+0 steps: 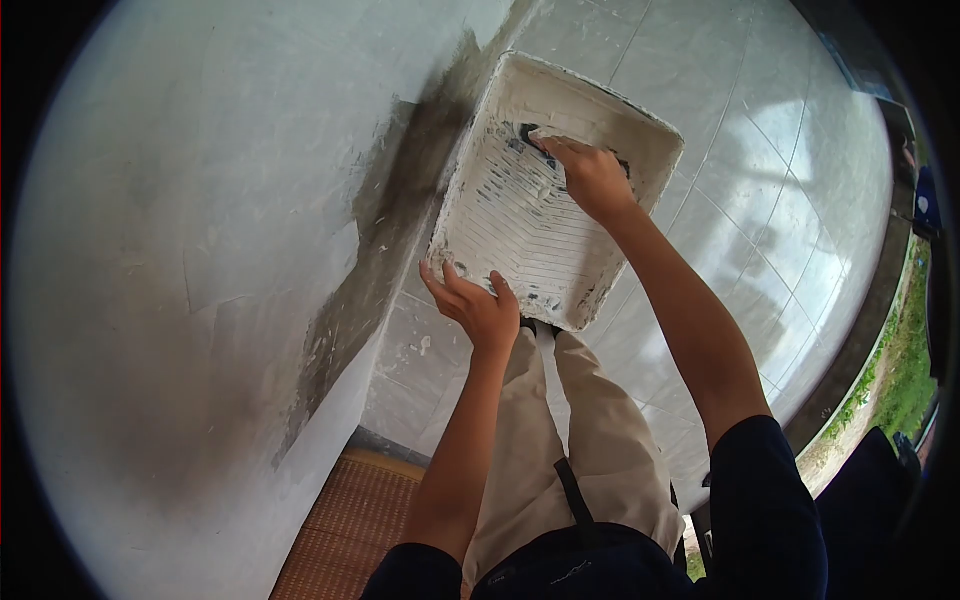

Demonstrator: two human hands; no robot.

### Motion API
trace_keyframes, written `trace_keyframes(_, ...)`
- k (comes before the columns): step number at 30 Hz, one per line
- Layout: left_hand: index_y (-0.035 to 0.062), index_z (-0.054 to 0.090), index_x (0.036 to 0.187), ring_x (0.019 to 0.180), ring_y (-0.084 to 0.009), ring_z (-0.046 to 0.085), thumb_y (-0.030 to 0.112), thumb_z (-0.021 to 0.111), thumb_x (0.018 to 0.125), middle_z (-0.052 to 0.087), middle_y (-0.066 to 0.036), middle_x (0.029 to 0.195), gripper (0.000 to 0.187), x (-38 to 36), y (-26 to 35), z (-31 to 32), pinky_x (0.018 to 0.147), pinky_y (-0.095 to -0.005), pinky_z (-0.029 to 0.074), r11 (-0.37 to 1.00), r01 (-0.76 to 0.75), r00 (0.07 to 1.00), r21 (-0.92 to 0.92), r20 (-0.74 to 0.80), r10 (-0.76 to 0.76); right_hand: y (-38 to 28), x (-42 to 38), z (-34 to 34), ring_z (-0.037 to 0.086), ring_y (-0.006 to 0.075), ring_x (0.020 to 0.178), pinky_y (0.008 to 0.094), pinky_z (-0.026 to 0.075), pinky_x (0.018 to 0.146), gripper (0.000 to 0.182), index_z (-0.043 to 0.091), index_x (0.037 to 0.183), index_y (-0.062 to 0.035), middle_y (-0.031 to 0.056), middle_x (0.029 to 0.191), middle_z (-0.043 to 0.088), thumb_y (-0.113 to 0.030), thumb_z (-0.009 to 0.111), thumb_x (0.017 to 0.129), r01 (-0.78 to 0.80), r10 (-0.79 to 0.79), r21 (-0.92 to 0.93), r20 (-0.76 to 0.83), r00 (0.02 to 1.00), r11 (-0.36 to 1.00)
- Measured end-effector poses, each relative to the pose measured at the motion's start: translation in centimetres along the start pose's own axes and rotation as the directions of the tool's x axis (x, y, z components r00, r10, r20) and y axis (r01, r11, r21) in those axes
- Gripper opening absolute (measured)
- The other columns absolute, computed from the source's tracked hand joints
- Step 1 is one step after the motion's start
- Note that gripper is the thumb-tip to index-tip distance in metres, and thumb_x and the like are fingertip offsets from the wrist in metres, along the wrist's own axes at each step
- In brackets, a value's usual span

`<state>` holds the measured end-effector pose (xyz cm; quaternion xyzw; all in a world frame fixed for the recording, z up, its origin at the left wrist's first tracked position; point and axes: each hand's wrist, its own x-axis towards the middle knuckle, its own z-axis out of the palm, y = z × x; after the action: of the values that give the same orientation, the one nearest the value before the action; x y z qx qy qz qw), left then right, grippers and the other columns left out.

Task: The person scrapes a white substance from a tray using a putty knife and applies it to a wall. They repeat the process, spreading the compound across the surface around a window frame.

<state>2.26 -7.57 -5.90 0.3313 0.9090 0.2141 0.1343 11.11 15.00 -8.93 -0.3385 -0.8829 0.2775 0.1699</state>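
A paint tray (pixel 520 220), its ribbed floor and walls smeared with off-white paint or filler, is in front of my legs. My left hand (pixel 475 308) grips its near left corner, fingers spread along the rim. Deeper in the tray, my right hand (pixel 597 183) is closed with its fingers pointing left. Dark edges show on either side of that hand, but I cannot make out the thing it holds. Pale paste coats the fingertips, and more lies thickly around the tray's far end.
On the left is a grey wall (pixel 200 180) with a dark, rough band (pixel 400 190) along its base. Grey floor tiles (pixel 720 190) extend to the right. A brown woven mat (pixel 345 525) lies at the lower left. Grass (pixel 900 350) shows outside at far right.
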Motion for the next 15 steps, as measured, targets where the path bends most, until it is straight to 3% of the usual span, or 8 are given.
trace_keyframes(3, -0.0031, 0.012, 0.141, 0.140, -0.0534, 0.010, 0.008, 0.063, 0.084, -0.001, -0.033, 0.151, 0.078, 0.1, -0.1, 0.6, 0.109, -0.0627, 0.020, 0.994, 0.034, 0.999, -0.102, -0.010, -0.035, -0.8, -0.8, -0.3, 0.069, 0.0320, 0.080, 0.0415, 0.057, 0.069, 0.053, 0.066, 0.121, -0.0117, 0.0132, 0.100, 0.071, 0.009, 0.055, 0.074, 0.038, -0.038, 0.009, -0.013, 0.999, 0.999)
trace_keyframes(7, -0.0039, 0.013, 0.140, 0.138, -0.0552, 0.012, 0.010, 0.061, 0.085, 0.001, -0.036, 0.148, 0.074, 0.1, 0.0, 0.8, 0.107, -0.0632, 0.025, 0.992, 0.044, 0.999, -0.119, -0.020, -0.047, -2.0, -2.1, -0.8, 0.069, 0.0319, 0.080, 0.0412, 0.057, 0.069, 0.051, 0.066, 0.119, -0.0105, 0.0132, 0.100, 0.071, 0.009, 0.055, 0.073, 0.007, -0.008, 0.032, 0.029, 1.000, 0.999)
trace_keyframes(9, -0.0055, 0.010, 0.140, 0.140, -0.0553, 0.001, 0.006, 0.064, 0.084, -0.004, -0.039, 0.147, 0.079, -0.1, -0.1, 0.8, 0.113, -0.0624, 0.013, 0.980, 0.042, 0.999, -0.195, -0.023, -0.047, -2.3, -2.4, -1.0, 0.069, 0.0319, 0.080, 0.0407, 0.057, 0.068, 0.048, 0.066, 0.116, -0.0087, 0.0134, 0.101, 0.071, 0.009, 0.055, 0.073, 0.026, -0.026, 0.037, -0.012, 1.000, 0.999)
trace_keyframes(15, -0.0065, 0.008, 0.140, 0.141, -0.0538, -0.003, 0.004, 0.061, 0.086, -0.006, -0.039, 0.147, 0.077, -1.1, -0.8, 1.0, 0.114, -0.0618, 0.010, 0.959, 0.119, 0.992, -0.257, 0.000, -0.123, -3.0, -2.6, -1.0, 0.069, 0.0311, 0.079, 0.0395, 0.057, 0.067, 0.044, 0.066, 0.114, -0.0062, 0.0141, 0.100, 0.072, 0.007, 0.056, 0.073, 0.046, -0.046, 0.021, 0.012, 0.999, 0.999)
